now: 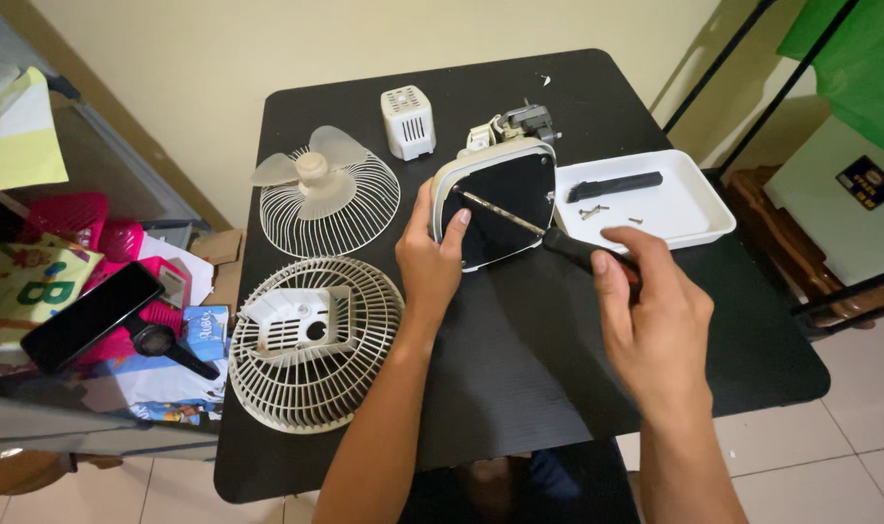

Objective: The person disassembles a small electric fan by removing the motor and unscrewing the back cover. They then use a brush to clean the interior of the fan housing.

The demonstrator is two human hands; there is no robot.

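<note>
Black table, seen from above. Left hand grips the left edge of the fan base, a squarish white housing with a black underside, tilted up on edge near the table centre; thumb lies on the black face. Right hand is closed around the dark handle of a screwdriver, whose metal shaft runs up-left across the black face, tip near its upper left corner. Motor and wiring stick out at the far end of the base.

Right of the base: white tray holding a black bar and loose screws (few, small). Far left: fan blade on a wire grille. Near left: second grille with a white cover in it. Far centre: small white vented cap.
</note>
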